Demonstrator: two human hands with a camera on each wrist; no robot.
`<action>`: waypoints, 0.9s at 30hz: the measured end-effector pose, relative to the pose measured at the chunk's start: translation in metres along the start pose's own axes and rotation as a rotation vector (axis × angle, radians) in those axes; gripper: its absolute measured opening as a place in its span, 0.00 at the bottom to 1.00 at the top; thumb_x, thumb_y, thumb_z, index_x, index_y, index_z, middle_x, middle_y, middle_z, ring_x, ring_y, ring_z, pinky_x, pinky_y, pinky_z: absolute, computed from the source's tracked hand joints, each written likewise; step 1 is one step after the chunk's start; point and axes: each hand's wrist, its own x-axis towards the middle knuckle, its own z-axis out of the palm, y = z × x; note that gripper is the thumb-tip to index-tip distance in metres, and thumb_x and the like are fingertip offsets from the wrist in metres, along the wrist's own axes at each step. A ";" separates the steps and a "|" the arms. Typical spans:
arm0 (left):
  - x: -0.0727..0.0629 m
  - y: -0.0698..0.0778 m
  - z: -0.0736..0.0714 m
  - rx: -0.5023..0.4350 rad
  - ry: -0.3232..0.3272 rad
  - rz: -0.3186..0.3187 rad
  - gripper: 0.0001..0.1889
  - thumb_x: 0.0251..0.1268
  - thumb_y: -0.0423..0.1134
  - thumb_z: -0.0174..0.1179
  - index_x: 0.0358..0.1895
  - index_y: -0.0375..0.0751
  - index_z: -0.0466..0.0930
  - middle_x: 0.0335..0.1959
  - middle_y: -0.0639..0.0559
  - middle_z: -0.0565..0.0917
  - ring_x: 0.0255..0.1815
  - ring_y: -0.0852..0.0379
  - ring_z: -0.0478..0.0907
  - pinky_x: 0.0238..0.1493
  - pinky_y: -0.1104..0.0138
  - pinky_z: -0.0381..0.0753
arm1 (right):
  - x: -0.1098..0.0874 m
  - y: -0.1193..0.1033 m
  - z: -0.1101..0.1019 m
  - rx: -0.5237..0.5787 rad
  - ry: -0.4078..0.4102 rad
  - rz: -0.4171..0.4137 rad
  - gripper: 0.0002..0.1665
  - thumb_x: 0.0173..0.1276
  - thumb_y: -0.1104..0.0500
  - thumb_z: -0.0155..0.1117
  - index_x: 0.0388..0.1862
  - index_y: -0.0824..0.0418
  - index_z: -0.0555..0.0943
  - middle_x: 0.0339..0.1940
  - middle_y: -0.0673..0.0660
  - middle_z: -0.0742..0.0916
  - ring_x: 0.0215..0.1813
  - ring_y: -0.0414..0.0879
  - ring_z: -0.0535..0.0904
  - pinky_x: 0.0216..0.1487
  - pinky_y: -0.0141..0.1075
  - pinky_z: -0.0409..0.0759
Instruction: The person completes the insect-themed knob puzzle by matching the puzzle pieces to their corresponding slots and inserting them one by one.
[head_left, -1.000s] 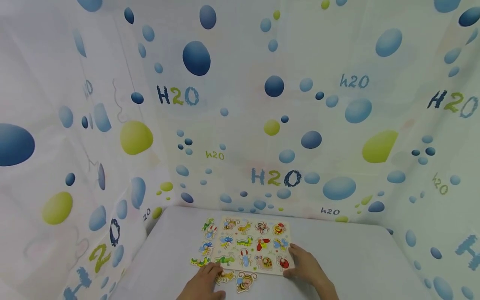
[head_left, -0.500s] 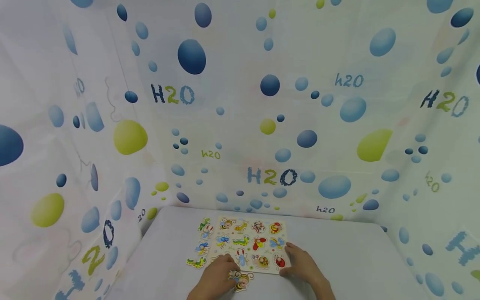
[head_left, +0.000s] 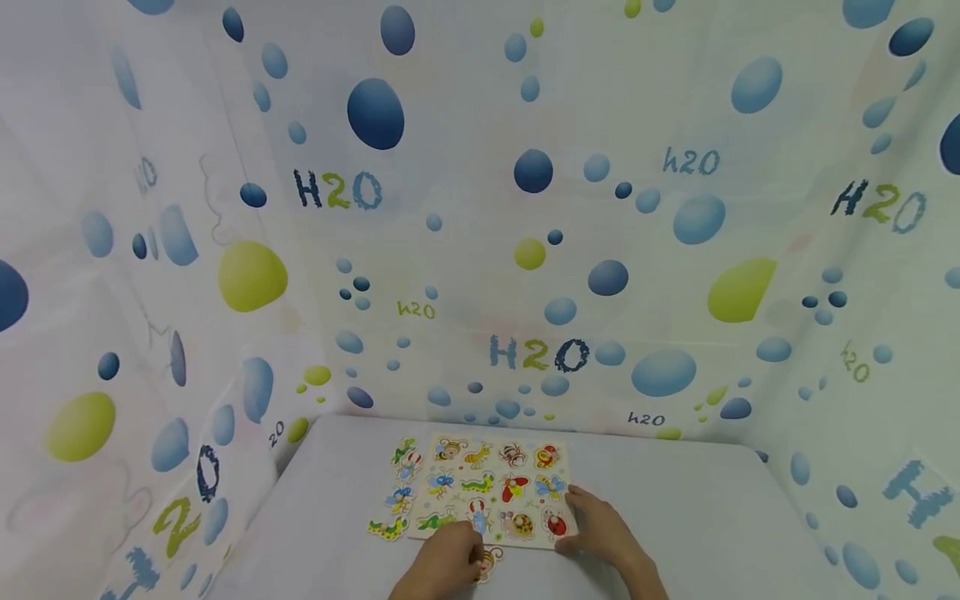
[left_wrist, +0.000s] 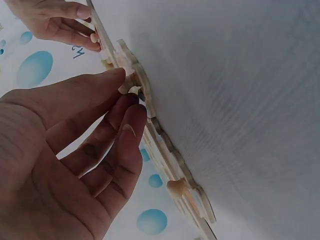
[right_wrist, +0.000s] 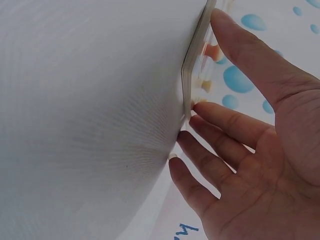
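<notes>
A wooden insect puzzle board (head_left: 536,544) lies flat on the white-covered table. My left hand (head_left: 448,552) is at its front edge, over a loose bee puzzle piece (head_left: 491,564). In the left wrist view, thumb and fingertips pinch the small knob (left_wrist: 129,85) of that piece, which is close to the table surface. Most of the bee is hidden under the hand in the head view. My right hand (head_left: 602,529) rests against the board's right edge, thumb at the front corner and straight fingers along the side.
Left of the board lie loose pieces: a grasshopper (head_left: 402,450), a blue-bodied beetle (head_left: 409,465), a blue winged insect (head_left: 400,499) and a caterpillar (head_left: 388,528). Another loose knobbed piece (left_wrist: 192,185) shows below the left hand. Patterned curtains (head_left: 450,250) enclose the table.
My left hand has moved right from the yellow insect piece to the bee piece, and its fingers have closed on the knob. The right hand stays at the board; the head view has turned slightly right.
</notes>
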 end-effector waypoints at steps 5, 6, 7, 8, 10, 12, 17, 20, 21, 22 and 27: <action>0.001 -0.003 0.003 -0.041 0.010 0.006 0.12 0.57 0.31 0.73 0.22 0.48 0.82 0.21 0.64 0.73 0.22 0.67 0.67 0.25 0.70 0.72 | 0.001 0.003 0.001 -0.006 0.002 -0.022 0.52 0.45 0.47 0.90 0.67 0.68 0.80 0.75 0.63 0.76 0.76 0.67 0.68 0.74 0.65 0.66; 0.002 -0.003 0.003 -0.046 0.012 0.006 0.12 0.58 0.31 0.73 0.22 0.48 0.82 0.21 0.64 0.73 0.22 0.67 0.67 0.25 0.70 0.72 | 0.001 0.003 0.001 -0.006 0.005 -0.023 0.52 0.45 0.47 0.90 0.67 0.68 0.80 0.75 0.63 0.76 0.76 0.67 0.68 0.74 0.65 0.66; 0.002 -0.003 0.004 -0.045 0.013 0.006 0.12 0.57 0.31 0.73 0.22 0.49 0.82 0.21 0.65 0.73 0.22 0.67 0.67 0.25 0.70 0.72 | 0.001 0.003 0.001 -0.005 0.006 -0.022 0.52 0.45 0.47 0.90 0.67 0.67 0.80 0.75 0.63 0.76 0.76 0.67 0.68 0.74 0.65 0.66; 0.002 -0.003 0.004 -0.049 0.013 0.004 0.12 0.57 0.31 0.73 0.22 0.49 0.82 0.21 0.65 0.73 0.22 0.67 0.67 0.25 0.70 0.72 | 0.001 0.003 0.001 -0.004 0.008 -0.019 0.52 0.45 0.47 0.90 0.67 0.67 0.80 0.76 0.62 0.76 0.76 0.67 0.68 0.74 0.65 0.66; 0.002 -0.003 0.003 -0.048 0.011 0.001 0.13 0.57 0.30 0.73 0.21 0.49 0.81 0.20 0.65 0.73 0.22 0.67 0.67 0.25 0.70 0.72 | 0.002 0.003 0.002 -0.004 0.009 -0.017 0.52 0.44 0.47 0.90 0.67 0.67 0.80 0.76 0.63 0.76 0.76 0.67 0.68 0.74 0.65 0.66; 0.001 -0.003 0.002 -0.048 0.009 -0.004 0.13 0.57 0.30 0.73 0.21 0.49 0.81 0.20 0.65 0.73 0.22 0.67 0.67 0.26 0.70 0.72 | 0.002 0.002 0.003 0.001 0.009 -0.010 0.52 0.44 0.47 0.90 0.67 0.66 0.80 0.76 0.62 0.76 0.76 0.67 0.68 0.74 0.65 0.66; 0.001 -0.002 0.001 -0.050 0.012 -0.010 0.13 0.55 0.28 0.72 0.22 0.48 0.80 0.21 0.64 0.72 0.22 0.66 0.66 0.25 0.70 0.70 | 0.004 0.001 0.005 -0.011 0.009 -0.003 0.53 0.44 0.47 0.90 0.67 0.66 0.80 0.76 0.62 0.76 0.76 0.67 0.68 0.73 0.66 0.66; 0.001 -0.001 0.000 -0.046 0.011 -0.005 0.13 0.56 0.29 0.72 0.22 0.48 0.80 0.21 0.64 0.72 0.22 0.66 0.66 0.25 0.70 0.70 | 0.005 0.001 0.004 -0.010 0.007 0.011 0.53 0.43 0.47 0.91 0.67 0.65 0.80 0.76 0.62 0.76 0.76 0.67 0.68 0.73 0.66 0.66; 0.001 -0.001 0.000 -0.044 0.012 0.003 0.13 0.56 0.29 0.72 0.22 0.48 0.80 0.21 0.64 0.72 0.22 0.67 0.66 0.25 0.70 0.70 | 0.005 0.000 0.004 -0.007 0.007 0.013 0.53 0.43 0.47 0.91 0.67 0.65 0.80 0.76 0.62 0.76 0.76 0.67 0.68 0.73 0.66 0.66; 0.001 -0.001 0.000 -0.042 0.014 0.013 0.12 0.56 0.29 0.72 0.22 0.48 0.81 0.21 0.65 0.72 0.22 0.67 0.66 0.25 0.70 0.71 | 0.004 0.000 0.004 -0.004 0.007 0.015 0.53 0.43 0.47 0.91 0.67 0.65 0.80 0.76 0.62 0.76 0.76 0.67 0.68 0.74 0.66 0.66; 0.002 -0.001 -0.001 -0.049 0.022 0.038 0.11 0.57 0.29 0.72 0.24 0.48 0.83 0.21 0.65 0.74 0.23 0.68 0.67 0.26 0.71 0.72 | 0.002 0.002 0.002 -0.001 0.014 -0.004 0.53 0.42 0.49 0.91 0.67 0.66 0.80 0.75 0.63 0.77 0.76 0.68 0.68 0.74 0.65 0.66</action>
